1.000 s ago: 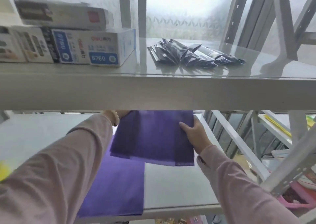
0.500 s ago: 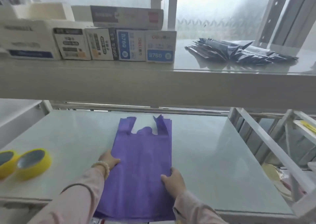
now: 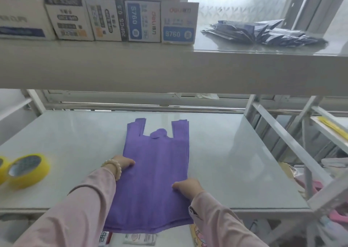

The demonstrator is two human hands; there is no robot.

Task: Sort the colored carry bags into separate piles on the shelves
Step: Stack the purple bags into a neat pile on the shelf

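A flat pile of purple carry bags [image 3: 156, 171] lies on the lower shelf [image 3: 235, 162], handles pointing away from me and the bottom edge hanging over the shelf's front. My left hand [image 3: 123, 163], with a bead bracelet at the wrist, holds the pile's left edge. My right hand [image 3: 187, 187] holds the right edge nearer the front, thumb on top and fingers hidden beneath.
Two yellow tape rolls [image 3: 24, 169] sit at the shelf's left. The upper shelf [image 3: 169, 71] carries stacked white boxes [image 3: 141, 20] and dark blue packets [image 3: 263, 33]. Slanted metal braces [image 3: 282, 141] and another rack with yellow [image 3: 333, 129] and pink items stand at the right.
The purple bag I held up under the upper shelf now lies flat on the pile. Both hands came down to its side edges, and my view shifted left.
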